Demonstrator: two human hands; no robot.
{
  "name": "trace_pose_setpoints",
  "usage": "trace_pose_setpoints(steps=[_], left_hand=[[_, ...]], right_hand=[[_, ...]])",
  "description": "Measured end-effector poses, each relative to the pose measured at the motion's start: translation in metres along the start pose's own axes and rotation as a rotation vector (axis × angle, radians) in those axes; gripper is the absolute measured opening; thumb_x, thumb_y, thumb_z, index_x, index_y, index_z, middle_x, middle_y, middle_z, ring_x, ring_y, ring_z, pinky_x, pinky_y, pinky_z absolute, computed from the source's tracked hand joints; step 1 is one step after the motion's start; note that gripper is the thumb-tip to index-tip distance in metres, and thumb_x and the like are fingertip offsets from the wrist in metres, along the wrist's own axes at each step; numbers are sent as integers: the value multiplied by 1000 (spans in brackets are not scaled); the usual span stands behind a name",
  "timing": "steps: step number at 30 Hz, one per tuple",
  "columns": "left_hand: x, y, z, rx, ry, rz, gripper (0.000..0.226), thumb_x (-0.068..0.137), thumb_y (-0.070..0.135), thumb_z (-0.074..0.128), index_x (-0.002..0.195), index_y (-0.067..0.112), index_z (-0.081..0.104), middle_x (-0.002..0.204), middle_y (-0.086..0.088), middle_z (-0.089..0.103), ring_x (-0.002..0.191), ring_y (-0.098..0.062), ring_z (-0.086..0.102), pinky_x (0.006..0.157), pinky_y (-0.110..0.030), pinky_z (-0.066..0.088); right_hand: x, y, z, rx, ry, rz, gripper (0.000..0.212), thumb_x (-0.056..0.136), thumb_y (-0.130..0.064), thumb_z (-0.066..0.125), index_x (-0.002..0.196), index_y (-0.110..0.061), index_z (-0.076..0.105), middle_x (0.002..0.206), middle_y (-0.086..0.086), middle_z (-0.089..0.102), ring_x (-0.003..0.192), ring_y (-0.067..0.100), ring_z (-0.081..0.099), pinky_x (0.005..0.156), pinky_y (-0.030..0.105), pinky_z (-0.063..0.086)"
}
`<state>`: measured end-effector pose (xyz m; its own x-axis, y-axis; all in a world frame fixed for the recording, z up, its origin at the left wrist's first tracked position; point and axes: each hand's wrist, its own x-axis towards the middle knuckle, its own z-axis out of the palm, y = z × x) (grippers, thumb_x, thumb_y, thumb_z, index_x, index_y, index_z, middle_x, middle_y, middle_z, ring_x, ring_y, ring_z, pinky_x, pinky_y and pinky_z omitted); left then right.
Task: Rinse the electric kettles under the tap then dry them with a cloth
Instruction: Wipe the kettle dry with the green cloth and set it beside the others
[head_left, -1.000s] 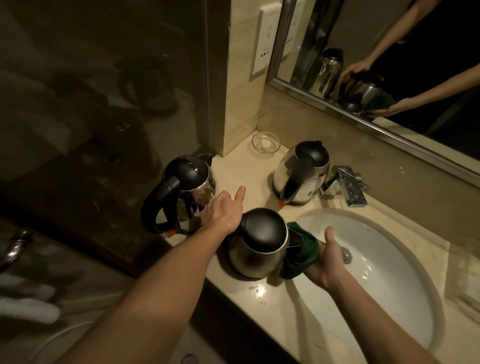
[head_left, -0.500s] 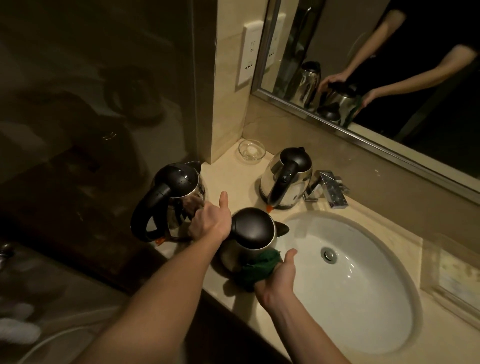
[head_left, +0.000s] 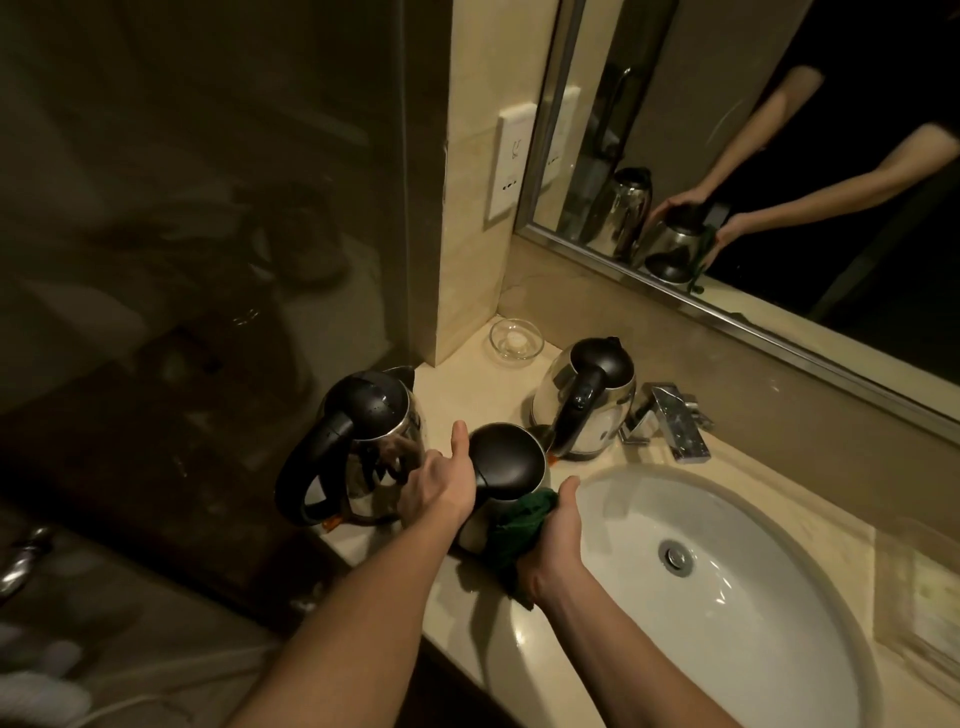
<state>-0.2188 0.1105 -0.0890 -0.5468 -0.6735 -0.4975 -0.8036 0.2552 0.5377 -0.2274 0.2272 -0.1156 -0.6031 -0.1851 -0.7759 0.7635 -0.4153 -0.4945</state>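
While the middle kettle (head_left: 506, 467) stands on the countertop (head_left: 483, 384) between both hands, the left hand (head_left: 441, 486) wraps its handle side, thumb stretched up along the lid. The right hand (head_left: 553, 540) grips a bunched green cloth (head_left: 514, 535) against the kettle's near-right wall, thumb out, other fingers hidden. Second kettle (head_left: 358, 441) sits just left of the left hand, third kettle (head_left: 587, 400) beyond both hands beside the tap (head_left: 670, 421), sink (head_left: 753, 675) right of the right hand, glass dish (head_left: 516, 339) farthest back.
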Motion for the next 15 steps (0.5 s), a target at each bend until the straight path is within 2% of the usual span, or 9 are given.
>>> trace_pose_setpoints(steps=[4, 7, 9, 13, 15], left_hand=[[5, 15, 9, -95, 40, -88, 91, 94, 75, 8, 138, 11, 56, 132, -20, 61, 121, -37, 56, 100, -44, 41], [11, 30, 17, -180, 84, -158, 92, 93, 76, 9, 134, 10, 58, 130, -20, 62, 119, -36, 57, 99, -44, 42], [16, 39, 17, -201, 114, -174, 92, 93, 76, 9, 134, 9, 57, 127, -19, 63, 116, -36, 59, 95, -42, 44], [29, 55, 14, -206, 158, -182, 89, 97, 71, 9, 138, 5, 52, 128, -21, 62, 118, -37, 58, 90, -40, 43], [37, 62, 16, -210, 172, -186, 88, 97, 69, 9, 136, 5, 54, 128, -20, 61, 117, -36, 58, 84, -39, 40]], right_hand=[[21, -10, 10, -142, 24, -93, 89, 74, -89, 40, 127, -21, 64, 121, 12, 67, 117, 31, 57, 108, 51, 40], [28, -26, 20, -245, 61, -154, 76, 88, -78, 34, 128, -19, 60, 120, 10, 64, 115, 28, 56, 108, 48, 41], [36, -32, 26, -301, 54, -162, 73, 91, -75, 31, 135, -21, 53, 127, 9, 59, 123, 28, 51, 111, 49, 37], [51, -27, 42, -356, 67, -177, 93, 78, -85, 33, 148, -24, 39, 137, 7, 54, 126, 28, 50, 111, 51, 38], [66, -22, 48, -372, 83, -178, 115, 61, -99, 32, 151, -27, 33, 142, 6, 50, 130, 27, 47, 112, 51, 36]])
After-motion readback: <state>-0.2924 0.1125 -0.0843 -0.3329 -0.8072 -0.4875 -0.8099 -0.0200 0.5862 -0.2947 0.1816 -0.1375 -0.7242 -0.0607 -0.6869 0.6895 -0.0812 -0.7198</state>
